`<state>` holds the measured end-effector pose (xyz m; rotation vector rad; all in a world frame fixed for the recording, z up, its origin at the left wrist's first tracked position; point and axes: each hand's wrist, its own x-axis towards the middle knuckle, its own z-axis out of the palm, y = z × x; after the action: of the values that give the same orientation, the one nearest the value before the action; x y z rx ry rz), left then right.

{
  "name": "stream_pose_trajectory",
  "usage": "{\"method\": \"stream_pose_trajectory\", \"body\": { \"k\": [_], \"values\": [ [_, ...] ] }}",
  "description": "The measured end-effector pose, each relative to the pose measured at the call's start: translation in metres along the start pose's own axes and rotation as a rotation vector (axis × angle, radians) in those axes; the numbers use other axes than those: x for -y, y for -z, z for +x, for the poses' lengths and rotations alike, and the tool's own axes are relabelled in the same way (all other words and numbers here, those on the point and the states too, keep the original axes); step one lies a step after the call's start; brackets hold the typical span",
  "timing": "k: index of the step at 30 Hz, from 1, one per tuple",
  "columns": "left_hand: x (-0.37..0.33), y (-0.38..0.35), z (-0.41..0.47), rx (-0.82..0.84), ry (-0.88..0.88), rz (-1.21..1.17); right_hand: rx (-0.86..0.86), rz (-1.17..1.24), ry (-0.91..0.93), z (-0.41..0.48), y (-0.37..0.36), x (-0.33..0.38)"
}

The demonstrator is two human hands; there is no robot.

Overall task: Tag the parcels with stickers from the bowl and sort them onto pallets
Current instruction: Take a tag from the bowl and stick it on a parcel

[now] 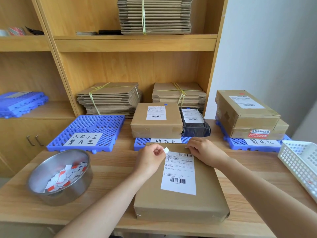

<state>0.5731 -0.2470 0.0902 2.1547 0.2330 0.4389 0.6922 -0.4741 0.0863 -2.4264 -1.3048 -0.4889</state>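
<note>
A brown parcel (180, 203) lies near the tabletop's front edge, label up. Over its far end the left grip (151, 158) pinches a small white sticker (166, 150) between thumb and fingertips, just above the label's far left corner. The right grip (204, 152) rests bent fingers on the parcel's far edge; whether it holds anything I cannot tell. The steel bowl (68, 194) of stickers sits toward the left edge, a white basket (301, 160) at the right edge. Along the far edge lie three blue pallets (89, 127), the middle and right ones carrying parcels.
</note>
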Motion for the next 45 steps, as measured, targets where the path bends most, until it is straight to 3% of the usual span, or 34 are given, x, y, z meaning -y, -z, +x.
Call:
{"method": "stream_pose_trajectory", "body": {
  "k": [15,18,20,23,26,34,39,45],
  "values": [
    [0.003,-0.001,0.001,-0.002,0.005,-0.019,0.063,0.004,-0.020,-0.001,0.000,-0.002],
    [0.003,-0.001,0.001,-0.007,0.004,-0.020,-0.008,0.118,-0.203,-0.003,-0.001,0.005],
    [0.003,-0.001,0.000,-0.010,0.002,-0.030,-0.019,0.013,-0.429,-0.001,-0.007,0.011],
    [0.002,-0.001,0.000,-0.011,0.003,-0.043,0.168,-0.039,-0.709,0.003,-0.014,0.017],
    [0.002,-0.001,-0.001,-0.018,0.005,-0.048,0.220,0.004,-0.825,0.008,-0.015,0.015],
    [0.004,-0.002,0.001,-0.010,0.009,-0.044,0.156,0.255,-0.861,0.007,-0.025,0.004],
    [0.004,-0.003,0.001,-0.006,0.004,-0.027,0.217,0.100,-0.870,0.006,-0.014,0.016],
    [0.004,-0.002,0.001,0.003,-0.002,-0.020,0.237,0.144,-0.904,0.009,-0.013,0.018]
  ]
}}
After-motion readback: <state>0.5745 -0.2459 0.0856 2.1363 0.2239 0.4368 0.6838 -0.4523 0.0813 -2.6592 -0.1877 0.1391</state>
